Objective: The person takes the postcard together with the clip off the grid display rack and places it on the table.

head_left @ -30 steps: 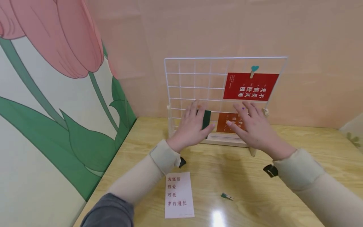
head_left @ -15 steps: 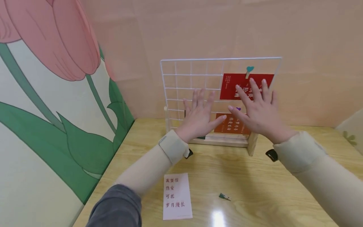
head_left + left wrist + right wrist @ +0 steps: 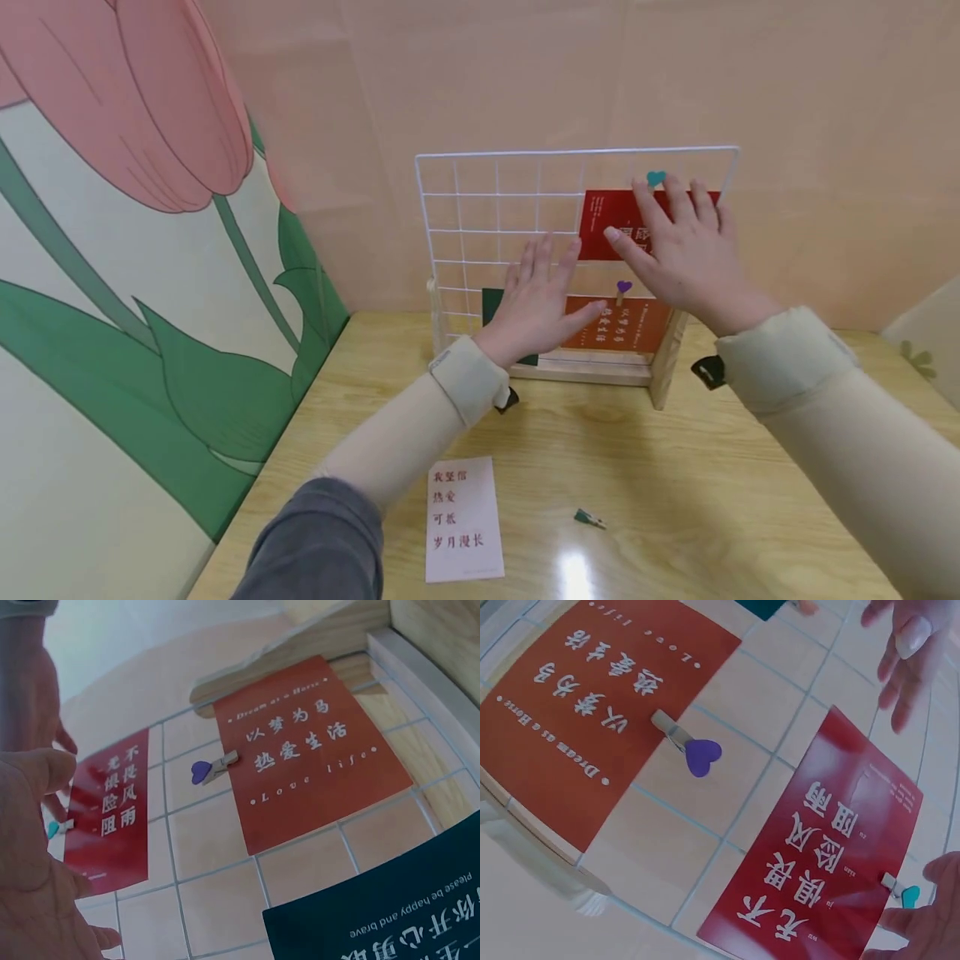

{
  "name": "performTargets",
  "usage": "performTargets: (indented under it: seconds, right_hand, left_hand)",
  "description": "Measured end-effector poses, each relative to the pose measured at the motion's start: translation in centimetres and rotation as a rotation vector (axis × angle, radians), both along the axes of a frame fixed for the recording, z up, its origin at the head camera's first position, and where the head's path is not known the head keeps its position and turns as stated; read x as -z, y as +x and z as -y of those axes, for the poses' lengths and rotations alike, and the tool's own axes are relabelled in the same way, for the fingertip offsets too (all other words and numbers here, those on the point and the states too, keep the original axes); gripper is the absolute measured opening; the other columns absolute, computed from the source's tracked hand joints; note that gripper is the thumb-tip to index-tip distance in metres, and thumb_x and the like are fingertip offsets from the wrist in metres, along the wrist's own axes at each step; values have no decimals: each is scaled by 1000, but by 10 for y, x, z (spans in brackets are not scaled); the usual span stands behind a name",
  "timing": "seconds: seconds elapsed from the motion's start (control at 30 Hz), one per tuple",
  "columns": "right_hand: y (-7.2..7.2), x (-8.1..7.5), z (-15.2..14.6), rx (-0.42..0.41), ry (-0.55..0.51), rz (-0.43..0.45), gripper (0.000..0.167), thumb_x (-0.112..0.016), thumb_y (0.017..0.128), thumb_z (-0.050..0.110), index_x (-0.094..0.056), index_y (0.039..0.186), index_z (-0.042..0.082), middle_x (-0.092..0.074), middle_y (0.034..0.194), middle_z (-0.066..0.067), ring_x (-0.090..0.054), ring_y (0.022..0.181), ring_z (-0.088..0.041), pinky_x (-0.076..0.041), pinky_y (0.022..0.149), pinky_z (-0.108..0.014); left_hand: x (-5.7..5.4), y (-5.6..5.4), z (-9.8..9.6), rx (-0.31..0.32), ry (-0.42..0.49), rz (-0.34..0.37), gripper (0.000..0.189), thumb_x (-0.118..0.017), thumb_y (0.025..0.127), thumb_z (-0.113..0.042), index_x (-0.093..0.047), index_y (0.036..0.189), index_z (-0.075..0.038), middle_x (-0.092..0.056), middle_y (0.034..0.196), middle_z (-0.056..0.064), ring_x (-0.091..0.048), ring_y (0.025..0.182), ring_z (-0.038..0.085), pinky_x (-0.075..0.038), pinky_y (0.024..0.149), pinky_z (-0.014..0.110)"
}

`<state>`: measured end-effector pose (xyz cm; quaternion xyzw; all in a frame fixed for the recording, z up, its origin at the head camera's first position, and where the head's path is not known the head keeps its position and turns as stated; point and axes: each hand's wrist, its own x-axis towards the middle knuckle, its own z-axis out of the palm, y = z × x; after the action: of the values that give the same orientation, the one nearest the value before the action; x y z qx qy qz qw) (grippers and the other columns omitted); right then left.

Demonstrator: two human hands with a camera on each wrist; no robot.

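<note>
A white wire grid [image 3: 498, 152] stands in a wooden base. My right hand [image 3: 688, 254], fingers spread, is in front of the red card [image 3: 600, 221], close to its teal heart clothespin [image 3: 656, 178]; whether it touches cannot be told. Lower down, an orange card [image 3: 641, 329] hangs from a purple heart clothespin [image 3: 624, 287]. My left hand [image 3: 534, 304] reaches up with spread fingers in front of the grid. It partly covers a dark green card [image 3: 492, 303], which shows at the lower right of the left wrist view [image 3: 405, 900]. Both hands hold nothing.
On the wooden table, a white card [image 3: 465, 521] with red writing lies in front of the grid. A small green clothespin [image 3: 589, 518] is to its right. A tulip-printed wall [image 3: 172, 333] borders the left side, and a plain pinkish backdrop [image 3: 360, 125] is behind.
My right hand has risen from in front of the orange card to the red card. The left hand has shifted slightly up and to the right. The cards on the grid stay in place.
</note>
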<state>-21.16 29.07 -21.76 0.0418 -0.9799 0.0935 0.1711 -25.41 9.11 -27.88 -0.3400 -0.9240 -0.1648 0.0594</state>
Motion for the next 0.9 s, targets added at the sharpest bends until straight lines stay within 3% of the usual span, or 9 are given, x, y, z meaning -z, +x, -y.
performTargets:
  seconds: [0.2,0.43,0.63,0.77,0.9]
  right_hand:
    - [-5,-6,0,-3,-70,-71,76,-32,108,51,-11,165,4,-21,164,-31,-14,149,-54,-5,116,-73]
    - [-8,-20,1,27,-134,-101,65,-34,109,33,-19,163,0,-34,157,-34,-32,141,-57,-13,112,-76]
    - [-13,-36,0,43,-11,-65,54,-30,108,24,-38,154,-4,-49,145,-34,-47,129,-56,-25,105,-75]
    - [-14,-41,-1,51,24,-20,54,-29,108,25,-41,153,-4,-50,145,-33,-49,126,-57,-25,106,-75]
    - [-15,-44,-3,63,29,16,56,-27,109,26,-37,155,-4,-49,145,-34,-49,126,-57,-25,106,-74]
  left_hand:
    - [-3,0,-6,15,29,-15,91,-51,102,-61,-3,167,-20,2,172,6,4,157,28,-14,123,56]
    - [-8,-1,-10,109,125,101,86,-55,105,-49,-5,167,-16,5,173,3,0,158,25,-13,124,49]
    - [-8,0,-10,181,348,280,85,-60,104,-39,-9,167,-15,-1,173,6,-15,156,23,-28,120,42]
    - [-11,0,-10,156,516,386,77,-64,104,-30,-19,165,-17,-18,168,5,-29,150,23,-36,116,42]
    - [-11,-2,-8,145,665,442,65,-63,104,-18,-30,160,-14,-35,158,5,-44,140,21,-43,109,32]
